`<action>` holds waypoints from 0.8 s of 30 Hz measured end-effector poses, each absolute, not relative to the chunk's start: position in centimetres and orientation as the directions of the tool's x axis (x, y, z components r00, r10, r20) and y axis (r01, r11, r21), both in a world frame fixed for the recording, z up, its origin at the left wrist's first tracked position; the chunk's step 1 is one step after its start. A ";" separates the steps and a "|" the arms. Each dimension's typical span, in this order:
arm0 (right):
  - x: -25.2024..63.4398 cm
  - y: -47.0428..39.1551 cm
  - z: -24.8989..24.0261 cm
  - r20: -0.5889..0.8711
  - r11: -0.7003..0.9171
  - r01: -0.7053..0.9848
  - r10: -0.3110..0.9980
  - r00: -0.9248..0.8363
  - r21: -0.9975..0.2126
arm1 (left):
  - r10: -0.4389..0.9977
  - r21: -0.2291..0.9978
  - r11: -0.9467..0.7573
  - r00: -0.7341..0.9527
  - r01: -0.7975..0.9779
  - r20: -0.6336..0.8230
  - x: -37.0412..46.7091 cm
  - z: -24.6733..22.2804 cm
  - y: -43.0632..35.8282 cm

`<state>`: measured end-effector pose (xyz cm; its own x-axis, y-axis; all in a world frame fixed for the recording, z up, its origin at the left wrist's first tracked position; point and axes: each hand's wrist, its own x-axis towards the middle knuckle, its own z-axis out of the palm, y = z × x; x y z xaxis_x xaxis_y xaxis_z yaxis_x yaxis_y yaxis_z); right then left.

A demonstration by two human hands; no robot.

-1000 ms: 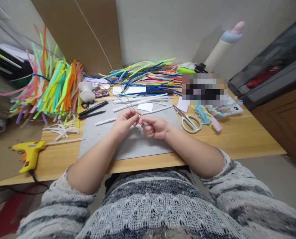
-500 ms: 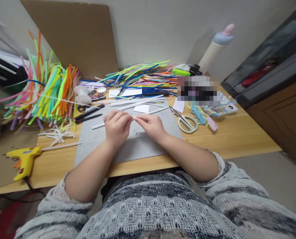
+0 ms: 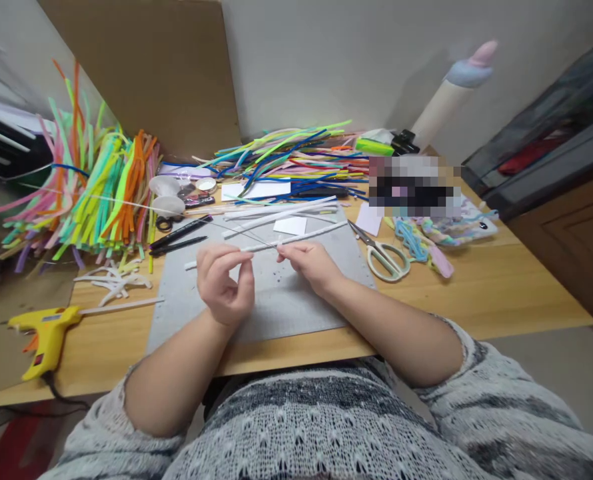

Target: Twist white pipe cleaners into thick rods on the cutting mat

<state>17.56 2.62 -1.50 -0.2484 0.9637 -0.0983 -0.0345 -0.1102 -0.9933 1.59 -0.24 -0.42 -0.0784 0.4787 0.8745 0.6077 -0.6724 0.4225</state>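
Observation:
My right hand (image 3: 310, 265) pinches the end of a thin wire-like strand (image 3: 236, 231) between thumb and forefinger. The strand runs up and left over the pens, looking paler and thicker towards the far left. Slightly left of it, my left hand (image 3: 222, 283) has thumb and forefinger brought together in a pinch; what lies between the tips is too small to make out. Behind both hands a long white pipe cleaner (image 3: 309, 235) lies slantwise on the grey mat (image 3: 296, 313). Dark specks dot the mat between my hands.
Scissors (image 3: 386, 260) lie right of the mat. A yellow glue gun (image 3: 51, 333) and white pipe cleaner scraps (image 3: 116, 280) are at left. Bundled coloured pipe cleaners (image 3: 101, 193) stand behind them; more (image 3: 296, 153) lie at the back. Black pens (image 3: 181, 233) rest on the mat's left edge.
My hands, whose fingertips met before, have moved apart; the left has turned and dropped slightly. The strand now shows reaching my right fingertips. The view has shifted a little.

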 end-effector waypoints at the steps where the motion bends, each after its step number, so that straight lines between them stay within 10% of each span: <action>1: 17.7 2.7 -1.4 -0.197 -0.248 -0.121 0.923 -0.330 -0.961 | 0.542 0.513 -0.654 -0.130 0.556 0.830 1.8 -0.6 -0.3; 5: 18.1 2.7 -1.4 -0.370 -0.708 -0.256 0.600 -0.710 -0.658 | 0.777 0.657 -0.578 0.079 0.484 0.625 2.3 -0.8 0.6; 11: 18.6 3.1 -1.9 -0.313 -0.793 -0.248 0.477 -0.821 -0.556 | 0.800 0.633 -0.588 0.243 0.503 0.549 1.8 -1.1 2.1; 18: 17.7 2.6 -1.5 -0.315 -0.434 -0.214 0.847 -0.427 -0.875 | 0.864 0.658 -0.453 0.115 0.601 0.490 2.5 -0.8 1.3; 24: 17.4 2.6 -2.0 -0.033 -0.044 -0.045 0.972 -0.231 -0.998 | 0.836 0.525 -0.464 0.156 0.714 0.526 2.7 -1.1 0.9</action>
<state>17.35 2.58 -2.02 -0.2313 0.9723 -0.0330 -0.0447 -0.0445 -0.9980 2.72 0.87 -1.14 0.1561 0.8359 0.5263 0.7136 -0.4638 0.5250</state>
